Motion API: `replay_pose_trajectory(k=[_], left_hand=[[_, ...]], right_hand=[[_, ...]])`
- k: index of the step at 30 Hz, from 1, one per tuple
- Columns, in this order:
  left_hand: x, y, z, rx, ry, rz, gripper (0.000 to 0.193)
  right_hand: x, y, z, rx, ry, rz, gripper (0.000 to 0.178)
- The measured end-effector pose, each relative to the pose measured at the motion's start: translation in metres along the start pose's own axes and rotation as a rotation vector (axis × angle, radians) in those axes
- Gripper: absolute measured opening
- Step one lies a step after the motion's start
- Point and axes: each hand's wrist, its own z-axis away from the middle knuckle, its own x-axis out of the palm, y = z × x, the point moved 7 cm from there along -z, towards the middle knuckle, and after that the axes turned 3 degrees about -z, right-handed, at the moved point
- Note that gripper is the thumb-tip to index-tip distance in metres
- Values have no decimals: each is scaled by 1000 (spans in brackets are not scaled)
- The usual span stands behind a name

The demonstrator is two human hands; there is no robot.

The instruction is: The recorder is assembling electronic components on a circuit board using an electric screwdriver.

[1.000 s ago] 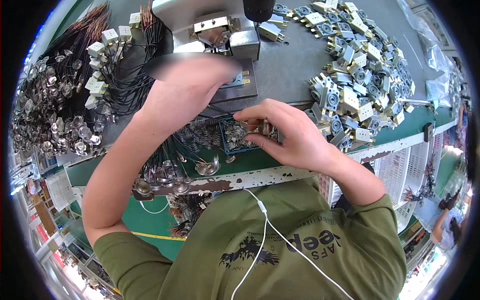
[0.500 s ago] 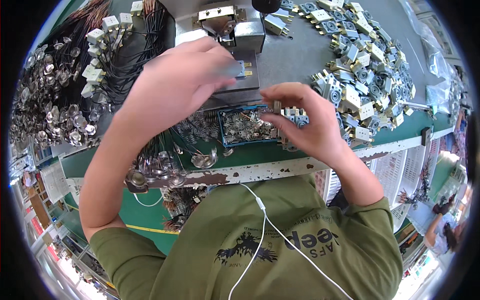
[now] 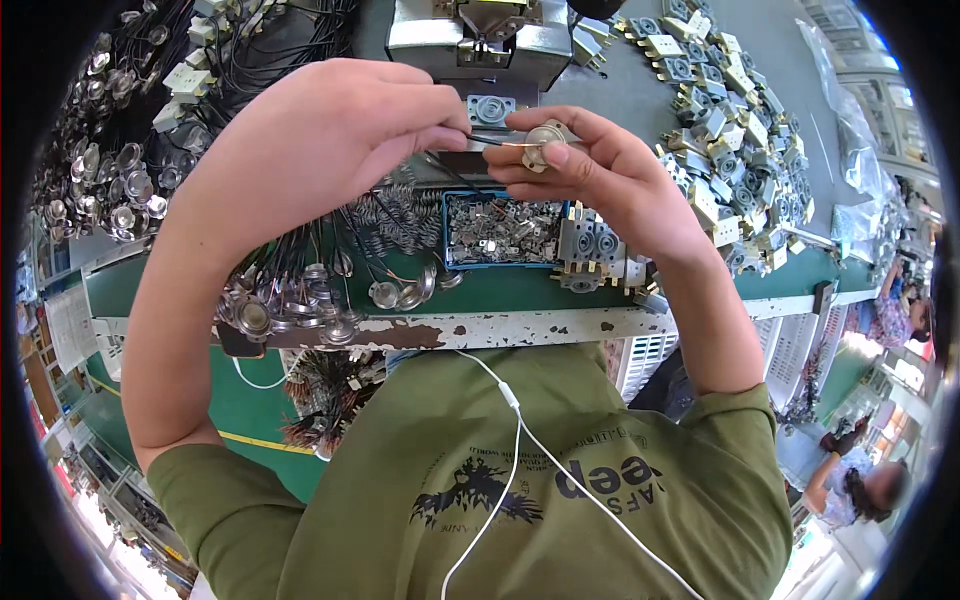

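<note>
- Head view: the left hand (image 3: 380,110) reaches in from the left, its thumb and fingertips pinched on a black wire (image 3: 490,139).
- The right hand (image 3: 625,180) comes from the right, thumb and fingers clamped on a round metal disc (image 3: 541,150), its face turned up.
- The disc lies between the two hands, at the right fingertips and just right of the left fingertips; the hands are near each other but apart.
- The wire spans the gap from the left fingertips; its bare copper end is at the disc, though whether it is joined there cannot be told.
- Both hands are raised over the desk (image 3: 510,290), in front of the metal press (image 3: 482,35).
- A grey block (image 3: 490,109) with a round boss sits at the foot of the press, just beyond the disc.
- Nearer the body than the disc is a blue tray (image 3: 445,232) of small metal bits; coil springs (image 3: 385,225) lie at its left, a few switches (image 3: 590,240) at its right.
- A large pile (image 3: 725,150) of grey and cream switches spreads right of the right hand.
- Wired discs (image 3: 300,300) lie below the left forearm.
</note>
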Motion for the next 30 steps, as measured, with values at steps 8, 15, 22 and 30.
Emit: replay_pose_trajectory(k=[8, 15, 22, 30], left_hand=[[0, 1, 2, 8, 62, -38, 12], [29, -11, 3, -83, 162, 278, 19], [25, -11, 15, -48, 94, 39, 18], [3, 5, 17, 122, 32, -202, 20]], right_hand=[[-3, -6, -2, -137, 209, 86, 44], [11, -28, 7, -588, 522, 21, 35], [5, -38, 4, -257, 423, 381, 26], [5, -28, -17, 79, 32, 282, 20]])
